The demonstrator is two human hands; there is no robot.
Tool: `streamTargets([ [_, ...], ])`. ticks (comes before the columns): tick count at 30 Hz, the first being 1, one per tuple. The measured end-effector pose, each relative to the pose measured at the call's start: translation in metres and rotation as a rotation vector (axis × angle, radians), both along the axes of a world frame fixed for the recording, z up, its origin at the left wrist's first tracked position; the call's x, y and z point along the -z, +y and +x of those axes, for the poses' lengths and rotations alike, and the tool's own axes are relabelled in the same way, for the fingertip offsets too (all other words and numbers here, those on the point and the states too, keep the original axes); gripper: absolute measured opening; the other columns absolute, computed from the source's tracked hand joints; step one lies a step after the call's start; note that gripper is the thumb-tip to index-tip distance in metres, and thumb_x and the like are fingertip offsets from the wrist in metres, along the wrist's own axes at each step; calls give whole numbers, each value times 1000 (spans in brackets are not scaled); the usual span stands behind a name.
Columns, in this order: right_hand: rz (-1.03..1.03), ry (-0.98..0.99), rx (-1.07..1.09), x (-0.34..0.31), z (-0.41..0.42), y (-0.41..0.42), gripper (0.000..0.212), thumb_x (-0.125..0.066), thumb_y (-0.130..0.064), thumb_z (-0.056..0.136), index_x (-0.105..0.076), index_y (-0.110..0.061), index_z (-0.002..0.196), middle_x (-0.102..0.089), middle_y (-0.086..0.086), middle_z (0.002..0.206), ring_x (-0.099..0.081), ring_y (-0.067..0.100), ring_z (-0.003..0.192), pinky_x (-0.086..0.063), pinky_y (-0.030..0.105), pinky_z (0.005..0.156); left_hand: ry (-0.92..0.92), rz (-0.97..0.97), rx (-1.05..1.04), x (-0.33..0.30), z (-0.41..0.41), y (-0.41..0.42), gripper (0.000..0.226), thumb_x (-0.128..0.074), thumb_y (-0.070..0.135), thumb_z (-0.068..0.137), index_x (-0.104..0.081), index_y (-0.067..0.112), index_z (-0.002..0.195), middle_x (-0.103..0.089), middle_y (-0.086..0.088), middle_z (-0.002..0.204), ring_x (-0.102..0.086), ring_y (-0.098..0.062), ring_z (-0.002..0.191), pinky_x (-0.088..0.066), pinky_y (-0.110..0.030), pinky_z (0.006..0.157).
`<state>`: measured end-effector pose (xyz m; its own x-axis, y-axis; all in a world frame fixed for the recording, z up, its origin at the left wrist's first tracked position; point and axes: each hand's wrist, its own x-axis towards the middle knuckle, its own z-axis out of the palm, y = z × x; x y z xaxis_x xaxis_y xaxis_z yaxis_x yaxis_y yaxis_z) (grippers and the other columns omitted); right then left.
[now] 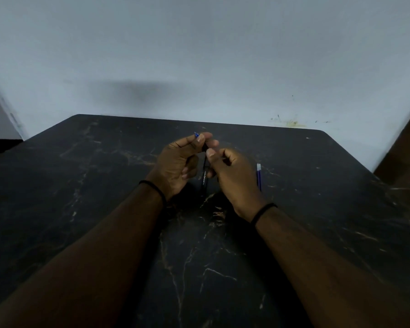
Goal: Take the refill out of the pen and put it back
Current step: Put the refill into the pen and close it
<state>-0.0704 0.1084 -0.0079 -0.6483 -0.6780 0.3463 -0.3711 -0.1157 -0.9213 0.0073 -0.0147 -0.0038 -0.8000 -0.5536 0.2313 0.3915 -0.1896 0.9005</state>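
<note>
- Head view: I see both forearms reaching forward over the dark marbled table (81, 209), and the two hands meet near its middle, raised a little above the surface.
- The left hand (178, 164) is turned with the thumb on top; its thumb and first fingers are curled and pinch the upper end of the pen (205, 178), where a small blue tip (196, 134) comes out just above the thumb.
- The right hand (232, 176) is just beside the left one, its fingers curled inward; the thumb and the forefinger press on the black barrel of the pen a little lower than the left hand's grip.
- The pen is black with small white print on the barrel, and it hangs nearly upright between the two palms; its lower end is close to the table, but I cannot tell if it touches.
- A blue refill (259, 176) with a pale end lies flat on the table, just to the right of the right hand and apart from it.
- Each wrist carries a thin black band (152, 185).
- Behind the table stands a pale wall (199, 55) with some small stains low on the right.
</note>
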Motion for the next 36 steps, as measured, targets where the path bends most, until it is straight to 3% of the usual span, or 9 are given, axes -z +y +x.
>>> streamTargets([
  [3, 67, 15, 23, 0, -2, -2, 37, -45, -34, 103, -67, -21, 77, -61, -5, 59, -46, 0, 46, -37, 21, 50, -18, -2, -5, 1, 2, -1, 20, -59, 25, 92, -71, 13, 103, -74, -7, 106, -29, -3, 33, -23, -15, 32],
  [9, 40, 92, 12, 1, -1, -2, 21, -58, -28, 97, -61, -9, 88, -67, 15, 81, -57, 15, 65, -45, 32, 64, -33, 18, -32, -2, 3, 1, 20, -51, 19, 100, -68, 10, 106, -75, -6, 103, -28, -3, 32, -23, -14, 31],
  [14, 60, 141, 61, 4, 1, -5, 15, -61, -39, 93, -58, -24, 91, -67, 1, 78, -64, 15, 71, -47, 27, 60, -35, 33, -43, -4, 5, 4, 20, -52, 18, 98, -66, 9, 109, -74, -6, 102, -28, -2, 31, -22, -15, 31],
  [20, 84, 214, 123, 1, -3, -7, 31, -48, -35, 101, -65, -16, 83, -68, 7, 77, -64, 22, 73, -53, 48, 73, -36, 40, -30, -3, 3, 1, 20, -52, 18, 99, -67, 10, 109, -74, -6, 105, -27, -4, 32, -18, -16, 33],
  [24, 59, 239, 162, 5, -7, -6, 9, -64, -31, 91, -62, -24, 87, -64, -4, 75, -61, 12, 71, -51, 37, 67, -55, 42, -37, -3, 0, 2, 19, -52, 18, 99, -67, 9, 106, -75, -6, 103, -27, -3, 32, -18, -17, 33],
  [26, 57, 219, 160, 6, -8, -6, 13, -70, -28, 88, -58, -27, 92, -65, -8, 81, -63, 8, 75, -50, 30, 66, -71, 36, -47, -3, 0, 4, 18, -52, 18, 99, -67, 10, 103, -75, -4, 101, -27, -4, 32, -19, -16, 33],
  [29, 70, 225, 137, 5, -7, -6, 11, -66, -36, 90, -60, -26, 92, -67, -6, 82, -65, 10, 75, -53, 33, 67, -68, 49, -54, -5, 1, 6, 18, -51, 16, 100, -66, 8, 104, -74, -7, 103, -27, -3, 32, -20, -16, 32],
  [33, 124, 355, 170, 4, -5, -5, 32, -51, -36, 99, -61, -17, 76, -62, 1, 69, -59, 12, 65, -47, 36, 61, -75, 49, -53, -6, 1, 7, 18, -51, 16, 99, -66, 8, 105, -72, -9, 106, -27, -3, 32, -22, -15, 32],
  [36, 93, 296, 155, 3, -6, -3, 19, -59, -29, 95, -59, -23, 78, -60, -5, 70, -56, 10, 65, -44, 32, 62, -74, 49, -40, -5, 1, 7, 19, -52, 17, 99, -66, 8, 105, -74, -7, 104, -27, -3, 32, -22, -15, 31],
])
